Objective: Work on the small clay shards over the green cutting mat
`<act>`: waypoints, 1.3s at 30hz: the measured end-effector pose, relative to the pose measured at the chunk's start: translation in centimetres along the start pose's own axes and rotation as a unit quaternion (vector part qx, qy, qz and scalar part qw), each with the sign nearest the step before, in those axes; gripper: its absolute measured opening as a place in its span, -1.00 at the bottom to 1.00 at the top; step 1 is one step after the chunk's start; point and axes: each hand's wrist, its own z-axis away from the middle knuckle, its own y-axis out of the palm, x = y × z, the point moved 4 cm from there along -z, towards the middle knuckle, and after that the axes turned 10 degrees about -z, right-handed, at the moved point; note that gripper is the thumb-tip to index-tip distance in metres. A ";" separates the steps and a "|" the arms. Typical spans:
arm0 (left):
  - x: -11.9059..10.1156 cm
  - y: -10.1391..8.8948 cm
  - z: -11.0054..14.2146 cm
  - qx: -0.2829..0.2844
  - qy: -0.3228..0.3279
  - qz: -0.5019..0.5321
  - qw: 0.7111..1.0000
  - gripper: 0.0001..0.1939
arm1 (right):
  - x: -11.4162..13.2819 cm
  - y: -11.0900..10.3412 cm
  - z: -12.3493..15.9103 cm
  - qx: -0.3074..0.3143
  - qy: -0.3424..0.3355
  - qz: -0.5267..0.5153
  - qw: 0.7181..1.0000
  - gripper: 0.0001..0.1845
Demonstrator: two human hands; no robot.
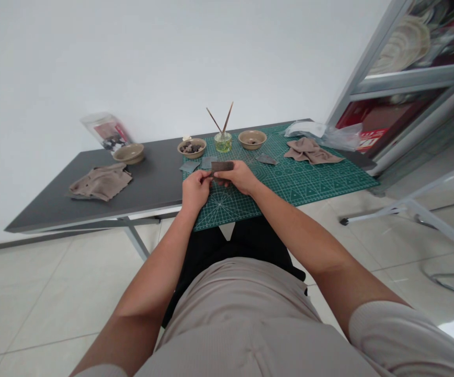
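My left hand (194, 189) and my right hand (239, 177) are held together over the green cutting mat (309, 180), both closed on a small dark rectangular piece (222, 166) that looks like sandpaper or a thin strip. The right hand grips its right end, the left hand pinches its left end. Just behind lie two grey squares (197, 164) on the mat's edge and another grey piece (267, 159) to the right. A small thing under the left fingers is too small to make out.
On the grey table (54, 209): a bowl of dark bits (191, 148), a glass jar with two sticks (223, 140), two more tan bowls (252, 139) (128, 153), brown cloths (101, 181) (311, 151), a tipped plastic jar (105, 131), clear plastic bags (329, 133). Metal shelving (407, 78) stands right.
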 end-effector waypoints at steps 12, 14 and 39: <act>0.3 0.1 0.0 -0.010 -0.016 0.014 1.000 -0.84 | -0.1 0.1 -0.1 -0.024 0.002 0.021 0.999 -0.74; 0.8 0.5 -0.2 0.007 -0.060 0.087 0.994 -0.81 | 0.0 0.1 -0.1 -0.022 -0.002 0.012 1.000 -0.73; 0.7 0.3 -0.1 0.016 -0.076 0.096 0.992 -0.87 | 0.0 0.0 -0.1 -0.013 -0.002 0.021 1.000 -0.68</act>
